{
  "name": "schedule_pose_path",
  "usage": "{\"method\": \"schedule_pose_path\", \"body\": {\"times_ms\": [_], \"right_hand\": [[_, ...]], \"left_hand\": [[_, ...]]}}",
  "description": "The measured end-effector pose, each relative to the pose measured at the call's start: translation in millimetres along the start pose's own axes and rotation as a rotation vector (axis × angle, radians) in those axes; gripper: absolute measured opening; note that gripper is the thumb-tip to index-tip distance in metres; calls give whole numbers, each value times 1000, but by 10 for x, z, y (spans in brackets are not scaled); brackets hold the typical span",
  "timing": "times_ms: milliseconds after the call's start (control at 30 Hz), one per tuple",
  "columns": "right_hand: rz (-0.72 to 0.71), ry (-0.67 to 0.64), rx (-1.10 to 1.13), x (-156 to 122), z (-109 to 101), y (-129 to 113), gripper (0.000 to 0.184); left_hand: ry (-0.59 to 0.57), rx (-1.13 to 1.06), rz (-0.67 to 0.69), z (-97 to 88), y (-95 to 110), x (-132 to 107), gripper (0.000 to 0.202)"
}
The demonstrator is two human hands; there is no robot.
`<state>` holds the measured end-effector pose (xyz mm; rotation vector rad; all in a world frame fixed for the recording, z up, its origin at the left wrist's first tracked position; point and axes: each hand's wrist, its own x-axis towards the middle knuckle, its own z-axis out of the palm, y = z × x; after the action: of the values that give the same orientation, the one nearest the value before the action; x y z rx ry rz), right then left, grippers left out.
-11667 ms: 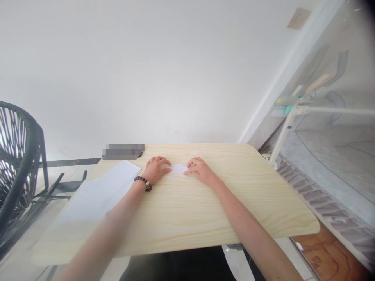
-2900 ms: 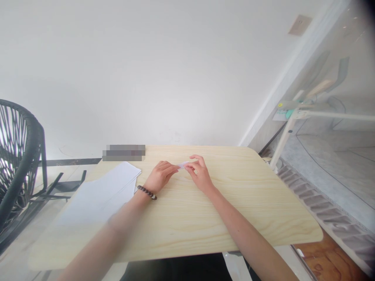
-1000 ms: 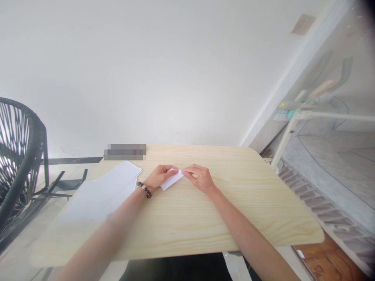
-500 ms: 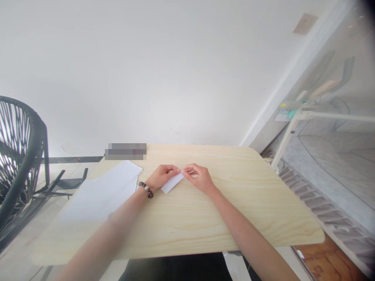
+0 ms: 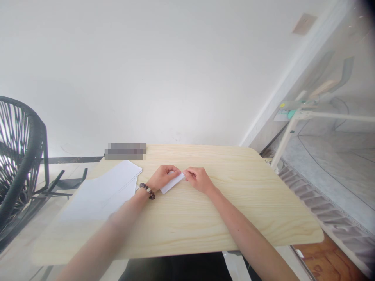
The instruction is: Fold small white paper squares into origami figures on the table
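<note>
A small folded piece of white paper (image 5: 172,182) is held between both hands just above the pale wooden table (image 5: 205,218). My left hand (image 5: 162,177), with a dark bead bracelet on its wrist, is closed on the paper's left part, fingers curled over its top edge. My right hand (image 5: 197,178) pinches the paper's right end with curled fingers. Both hands sit near the middle of the table's far half.
A stack of white sheets (image 5: 102,191) lies on the table's left side. A blurred dark object (image 5: 125,151) rests at the far edge by the wall. A black woven chair (image 5: 17,156) stands left. A white stand (image 5: 290,128) is off to the right.
The paper was flat on the table under both hands 11.7 s ago; it is now a narrow folded strip held tilted. In the last second my right fingers curled tighter on its end.
</note>
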<state>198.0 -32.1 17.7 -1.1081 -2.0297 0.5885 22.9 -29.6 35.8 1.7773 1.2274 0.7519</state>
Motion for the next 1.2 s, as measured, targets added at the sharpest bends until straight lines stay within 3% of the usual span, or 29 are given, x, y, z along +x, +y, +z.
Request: {"method": "schedule_pose_path", "body": {"times_ms": [767,1200], "right_hand": [[7,-55,104,-4,4,-6,19],[-35,-53,32,6,8,-4,18]], "left_hand": [[-3,55,81,1,60,-27,33],[-31,2,103,-3,56,-20,28]]}}
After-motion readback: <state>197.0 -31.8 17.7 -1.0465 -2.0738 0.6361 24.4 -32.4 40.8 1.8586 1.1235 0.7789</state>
